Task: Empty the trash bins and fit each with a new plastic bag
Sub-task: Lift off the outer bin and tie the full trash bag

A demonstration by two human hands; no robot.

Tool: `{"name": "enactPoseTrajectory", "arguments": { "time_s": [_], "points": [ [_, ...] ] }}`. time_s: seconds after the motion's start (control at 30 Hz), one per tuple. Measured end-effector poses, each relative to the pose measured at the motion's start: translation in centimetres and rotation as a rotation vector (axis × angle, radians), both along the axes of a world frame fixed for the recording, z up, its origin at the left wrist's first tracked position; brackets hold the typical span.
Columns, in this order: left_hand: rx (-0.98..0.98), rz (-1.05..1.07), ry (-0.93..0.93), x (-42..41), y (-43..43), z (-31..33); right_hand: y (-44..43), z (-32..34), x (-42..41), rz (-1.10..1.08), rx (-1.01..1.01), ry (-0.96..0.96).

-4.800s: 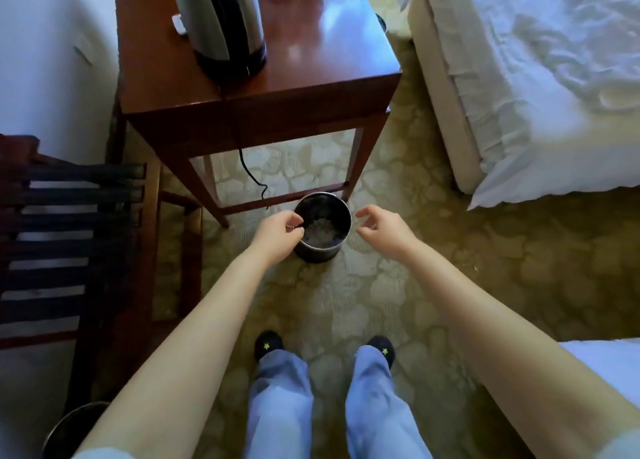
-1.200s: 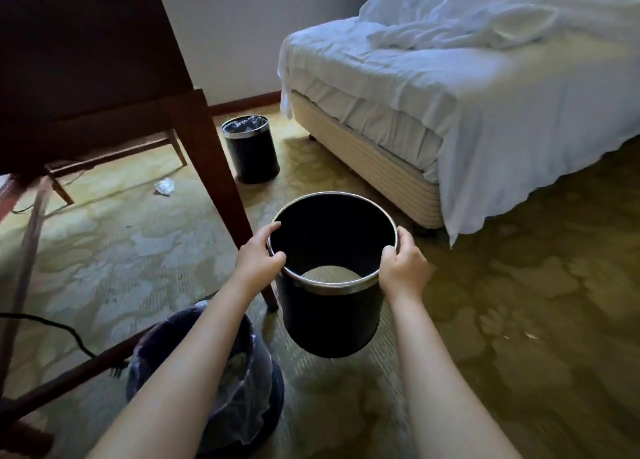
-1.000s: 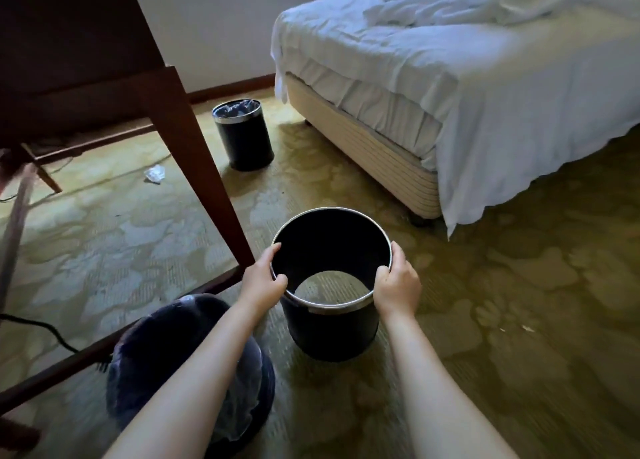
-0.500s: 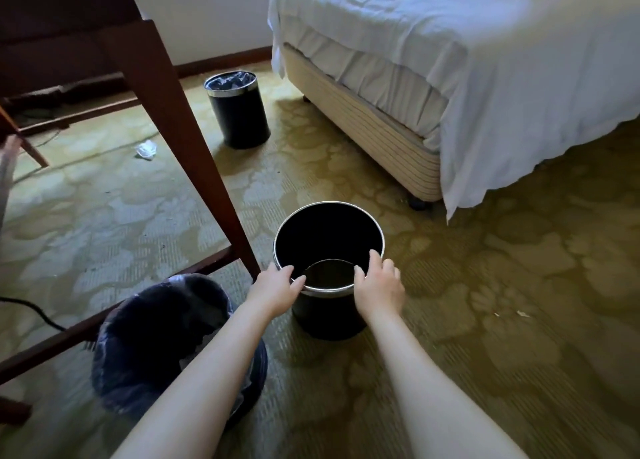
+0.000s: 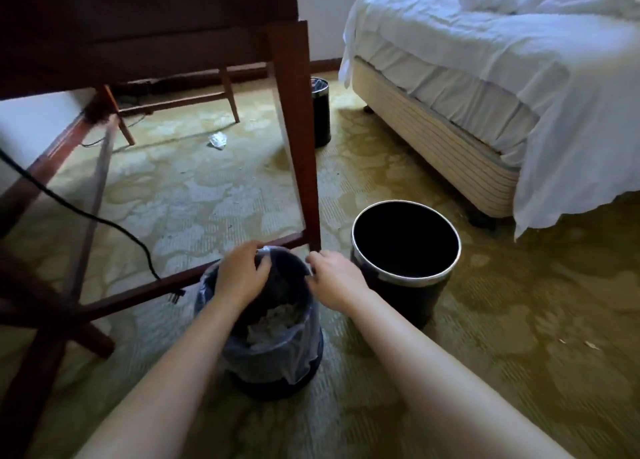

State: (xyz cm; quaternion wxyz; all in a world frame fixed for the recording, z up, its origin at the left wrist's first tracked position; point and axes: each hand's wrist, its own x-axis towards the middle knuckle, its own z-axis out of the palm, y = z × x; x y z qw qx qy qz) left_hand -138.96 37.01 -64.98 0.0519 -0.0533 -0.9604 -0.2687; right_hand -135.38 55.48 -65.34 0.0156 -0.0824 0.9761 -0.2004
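Observation:
A dark bin lined with a translucent plastic bag (image 5: 273, 365) stands on the carpet right in front of me, with crumpled paper (image 5: 273, 323) inside. My left hand (image 5: 242, 275) curls over the bag's far left rim. My right hand (image 5: 332, 278) grips the bag's rim on the right side. An empty black bin with a silver rim (image 5: 408, 299) stands upright just to the right, with no bag in it. A third black bin (image 5: 320, 119), with a bag in it, stands far back behind the table leg.
A wooden table leg (image 5: 294, 129) and its crossbar stand just beyond the lined bin. A black cable (image 5: 104, 221) trails across the floor at left. A scrap of litter (image 5: 217, 140) lies under the table. A bed with white sheets (image 5: 485, 77) fills the right.
I set the empty bin down on the carpet and let go of it. Both hands moved left onto the rim of the bag in the lined bin.

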Motion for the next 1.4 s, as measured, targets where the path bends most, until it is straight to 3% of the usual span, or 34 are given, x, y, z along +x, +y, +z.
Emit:
{"name": "enactPoseTrajectory", "arguments": {
  "time_s": [0.23, 0.4, 0.53, 0.7, 0.9, 0.97, 1.13, 1.2, 1.3, 1.4],
  "points": [
    [-0.073, -0.156, 0.075, 3.0, -7.6, -3.4, -5.7, -1.3, 0.7, 0.221, 0.013, 0.157],
    [-0.173, -0.281, -0.001, 3.6, -8.8, -5.3, -6.3, -2.7, 3.5, 0.463, 0.175, -0.011],
    [-0.200, -0.336, 0.008, 4.7, -8.3, -5.3, -6.5, -3.0, 4.3, 0.565, 0.332, 0.089],
    [-0.217, -0.410, -0.165, 6.1, -8.5, -4.6, -6.1, -1.9, 4.2, 0.663, 0.447, 0.100],
    [-0.381, -0.471, -0.189, 7.5, -9.2, -4.0, -5.0, 0.4, 3.4, 0.469, 0.318, 0.143],
    [-0.327, -0.440, -0.196, 7.6, -8.8, -3.9, -4.6, 0.6, 3.3, 0.425, 0.282, 0.202],
    [-0.077, -0.203, -0.091, 6.4, -9.0, -1.7, -5.2, -0.6, 4.7, 0.417, 0.070, 0.559],
    [-0.088, -0.126, -0.032, 5.6, -9.7, -1.4, -5.7, -1.5, 5.4, 0.498, 0.094, 0.454],
    [-0.168, -0.089, -0.021, 5.1, -10.4, -1.9, -6.3, -3.3, 6.6, 0.550, 0.375, 0.073],
    [-0.256, -0.148, -0.004, 5.3, -10.2, -2.6, -6.8, -4.3, 6.9, 0.564, 0.485, 0.047]
  ]
}}
